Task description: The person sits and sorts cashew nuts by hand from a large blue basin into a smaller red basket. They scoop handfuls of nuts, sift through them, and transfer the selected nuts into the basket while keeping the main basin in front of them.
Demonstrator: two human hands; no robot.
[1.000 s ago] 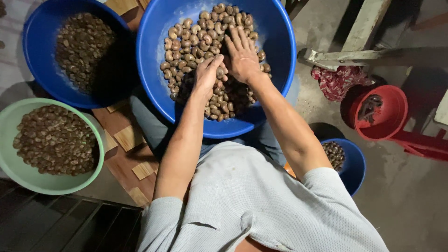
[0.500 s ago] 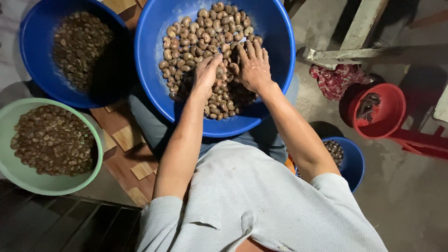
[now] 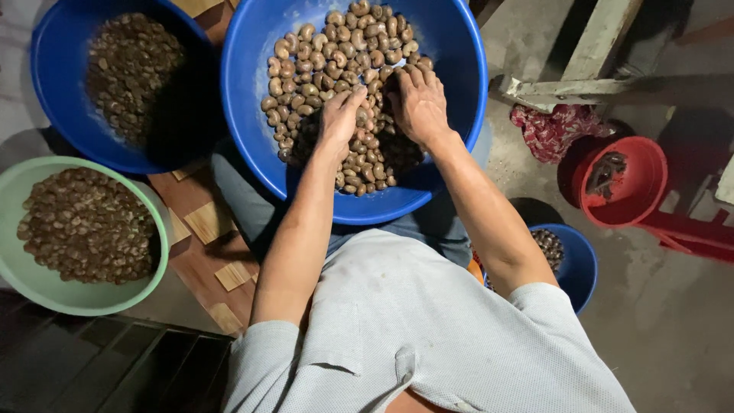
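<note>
Both hands in blue basin [image 3: 466, 145] of nuts [image 3: 321, 61] — left hand [image 3: 340, 122] grip pinches nut; right hand [image 3: 419, 103] grip unclear — fingertips buried.

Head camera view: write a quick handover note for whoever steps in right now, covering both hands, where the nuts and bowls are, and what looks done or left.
Left hand: pinching one nut at the fingertips, in the big blue basin on the lap.
Right hand: spread palm-down on the nuts, nothing visibly gripped.
Other containers: second blue basin and green basin on the left side, both holding darker pieces; small blue bowl and red bucket on the right side.
Done: those side basins already hold plenty.
Left: the lap basin still holds a large pile.
</note>
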